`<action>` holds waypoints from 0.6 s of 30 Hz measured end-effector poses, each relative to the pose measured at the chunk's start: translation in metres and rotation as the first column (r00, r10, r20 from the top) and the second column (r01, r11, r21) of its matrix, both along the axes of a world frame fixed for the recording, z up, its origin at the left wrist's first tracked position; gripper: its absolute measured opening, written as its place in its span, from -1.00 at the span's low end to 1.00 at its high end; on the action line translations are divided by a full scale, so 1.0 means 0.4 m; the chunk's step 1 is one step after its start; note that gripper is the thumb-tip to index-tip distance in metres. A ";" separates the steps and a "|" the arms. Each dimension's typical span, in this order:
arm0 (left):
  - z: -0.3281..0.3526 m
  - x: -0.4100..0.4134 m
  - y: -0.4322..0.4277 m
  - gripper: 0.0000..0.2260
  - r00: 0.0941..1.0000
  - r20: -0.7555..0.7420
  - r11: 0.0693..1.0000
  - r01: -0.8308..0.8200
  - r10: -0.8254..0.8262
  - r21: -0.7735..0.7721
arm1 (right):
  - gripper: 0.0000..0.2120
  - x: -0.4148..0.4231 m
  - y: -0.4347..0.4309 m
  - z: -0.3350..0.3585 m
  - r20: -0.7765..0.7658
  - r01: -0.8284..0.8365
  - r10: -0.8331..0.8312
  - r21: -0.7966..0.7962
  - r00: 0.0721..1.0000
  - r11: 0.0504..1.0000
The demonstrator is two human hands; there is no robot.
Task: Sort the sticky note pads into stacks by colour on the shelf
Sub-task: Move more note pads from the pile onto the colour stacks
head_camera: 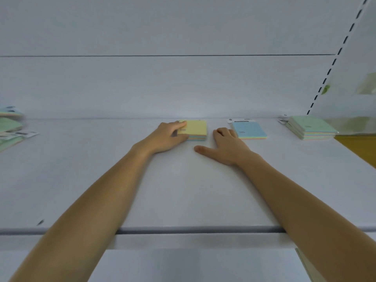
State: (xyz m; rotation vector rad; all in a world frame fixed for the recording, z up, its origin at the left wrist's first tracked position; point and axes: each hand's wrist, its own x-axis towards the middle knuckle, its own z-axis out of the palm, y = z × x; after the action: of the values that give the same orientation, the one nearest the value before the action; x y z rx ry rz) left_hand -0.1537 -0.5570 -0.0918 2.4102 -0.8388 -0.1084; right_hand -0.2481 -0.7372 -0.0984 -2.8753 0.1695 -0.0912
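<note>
A yellow-topped sticky note pad lies near the back of the white shelf. My left hand grips its left edge, index finger on top and thumb at the front corner. A blue-topped pad lies to its right. My right hand rests on the shelf with curled fingertips touching the blue pad's left edge and the thumb stretched out to the left. A stack of green-topped pads sits at the far right. More pads, green and blue on top, lie jumbled at the far left.
The shelf's back wall rises just behind the pads. A slotted upright and a side panel close off the right end. The shelf's front lip runs under both forearms. A yellow-brown surface shows at the right.
</note>
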 end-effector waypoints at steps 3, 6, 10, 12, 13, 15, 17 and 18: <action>0.004 -0.008 -0.007 -0.51 0.999 0.037 1.000 -0.002 0.003 -0.010 | -0.13 0.003 -0.001 0.006 0.021 -0.003 0.002 0.017 1.000 1.000; 0.011 -0.018 -0.002 -0.45 0.997 0.079 1.000 -0.015 0.017 -0.020 | -0.12 -0.003 0.008 0.020 0.134 -0.024 0.019 0.036 0.991 0.999; 0.031 -0.029 0.033 -0.37 0.990 0.133 0.996 -0.059 0.050 0.063 | -0.17 -0.010 0.037 0.066 0.340 -0.088 0.092 -0.026 0.936 0.996; 0.060 -0.016 0.078 -0.40 0.975 0.214 0.986 -0.090 0.059 0.137 | -0.21 -0.002 0.073 0.089 0.339 -0.149 0.179 -0.114 0.924 0.982; 0.080 -0.006 0.112 -0.43 0.957 0.282 0.977 -0.117 0.063 0.180 | -0.22 0.005 0.100 0.099 0.315 -0.175 0.218 -0.159 0.924 0.972; 0.118 0.015 0.203 -0.49 0.909 0.409 0.952 -0.190 0.078 0.240 | -0.22 0.026 0.170 0.113 0.260 -0.225 0.286 -0.241 0.922 0.944; 0.144 0.029 0.319 -0.52 0.868 0.483 0.926 -0.270 0.115 0.265 | -0.22 0.049 0.262 0.121 0.227 -0.267 0.335 -0.283 0.915 0.921; 0.151 0.031 0.380 -0.53 0.852 0.505 0.914 -0.304 0.136 0.268 | -0.23 0.062 0.314 0.121 0.223 -0.285 0.353 -0.287 0.909 0.915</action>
State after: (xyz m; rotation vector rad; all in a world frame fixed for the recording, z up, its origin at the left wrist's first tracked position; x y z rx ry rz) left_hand -0.1412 -0.4048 -0.0313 2.9035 -0.7835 0.4976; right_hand -0.2235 -0.6114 -0.0500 -3.0498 -0.3982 -0.4699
